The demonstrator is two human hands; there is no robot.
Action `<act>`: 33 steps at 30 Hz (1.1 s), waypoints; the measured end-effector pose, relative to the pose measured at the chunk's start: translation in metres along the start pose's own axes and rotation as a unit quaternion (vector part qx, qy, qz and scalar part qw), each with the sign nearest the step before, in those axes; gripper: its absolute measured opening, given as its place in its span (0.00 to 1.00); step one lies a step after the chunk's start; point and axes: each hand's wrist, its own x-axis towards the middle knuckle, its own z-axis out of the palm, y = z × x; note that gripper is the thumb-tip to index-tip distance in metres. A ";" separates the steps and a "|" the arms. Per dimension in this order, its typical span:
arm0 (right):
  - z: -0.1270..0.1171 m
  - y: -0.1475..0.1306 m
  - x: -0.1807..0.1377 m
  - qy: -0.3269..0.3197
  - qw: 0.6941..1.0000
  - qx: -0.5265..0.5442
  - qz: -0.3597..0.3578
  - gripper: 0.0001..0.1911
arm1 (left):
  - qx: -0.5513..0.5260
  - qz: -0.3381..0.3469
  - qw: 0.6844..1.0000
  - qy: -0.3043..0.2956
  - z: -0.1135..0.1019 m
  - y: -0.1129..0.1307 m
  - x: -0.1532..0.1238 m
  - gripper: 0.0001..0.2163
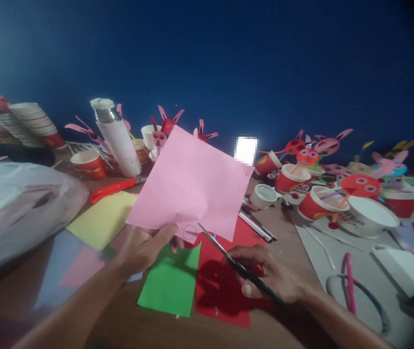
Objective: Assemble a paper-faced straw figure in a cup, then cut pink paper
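My left hand (152, 245) pinches the lower edge of a pink paper sheet (192, 184), held up and tilted above the table. Small circles are drawn on the sheet beside my thumb. My right hand (265, 271) grips a pair of scissors (243, 269) with dark handles. The blade tips reach the lower edge of the pink sheet, close to the circles; a slit there cannot be made out for certain. Beneath my hands lie a green paper (172, 281) and a red paper (221, 295), with a yellow paper (103, 218) farther left.
A white bottle (118, 138) stands behind red-handled scissors (114, 189). At left are stacked paper cups (36, 121) and a plastic bag (18, 208). Red cups with paper animal figures (323, 201) crowd the right, near a small white cup (264, 195) and pens (256, 228).
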 end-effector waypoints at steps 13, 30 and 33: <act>0.002 0.002 -0.003 0.002 1.000 0.006 0.010 0.18 | -0.060 -0.025 0.998 -0.017 0.009 -0.005 -0.004 0.10; 0.004 -0.003 -0.001 0.023 0.999 -0.004 0.024 0.17 | -0.095 -0.037 0.990 -0.096 0.000 -0.014 0.003 0.15; 0.005 -0.003 -0.002 0.026 0.999 -0.007 0.023 0.18 | -0.077 -0.051 0.992 -0.081 0.000 -0.012 0.002 0.15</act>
